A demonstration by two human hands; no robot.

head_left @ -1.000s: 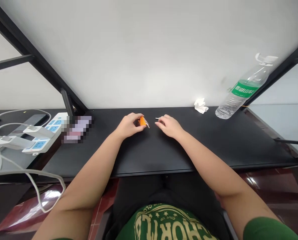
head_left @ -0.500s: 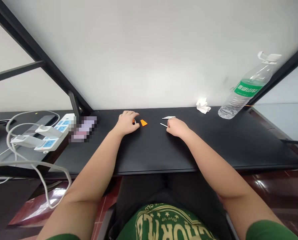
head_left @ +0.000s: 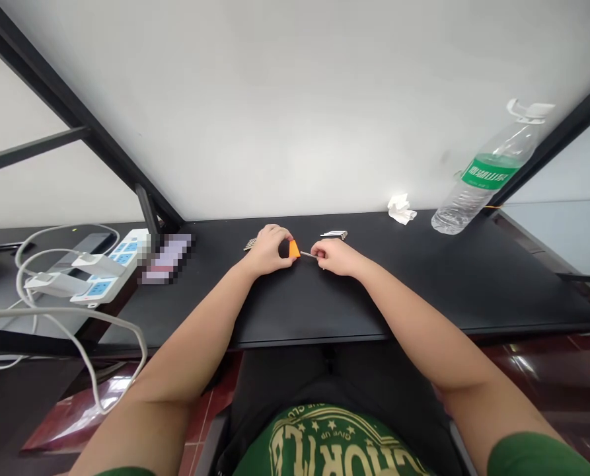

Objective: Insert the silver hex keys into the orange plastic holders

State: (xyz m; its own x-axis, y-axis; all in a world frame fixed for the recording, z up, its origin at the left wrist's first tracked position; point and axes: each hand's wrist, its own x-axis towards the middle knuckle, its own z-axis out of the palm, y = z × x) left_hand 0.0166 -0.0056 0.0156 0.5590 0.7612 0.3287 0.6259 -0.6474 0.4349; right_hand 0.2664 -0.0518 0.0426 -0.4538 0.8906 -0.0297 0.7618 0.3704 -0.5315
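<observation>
Pinching likely light, stiff orange block by near and far edges in left hand, slim rod in right hand.

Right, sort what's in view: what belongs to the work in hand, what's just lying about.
Work in hand:
orange piece, in the left hand
thin rod, in the right hand
probably the white-edged pieces and striped pieces nearby

Lying about:
plastic bottle
crumpled tissue
power strip with plugs
</observation>
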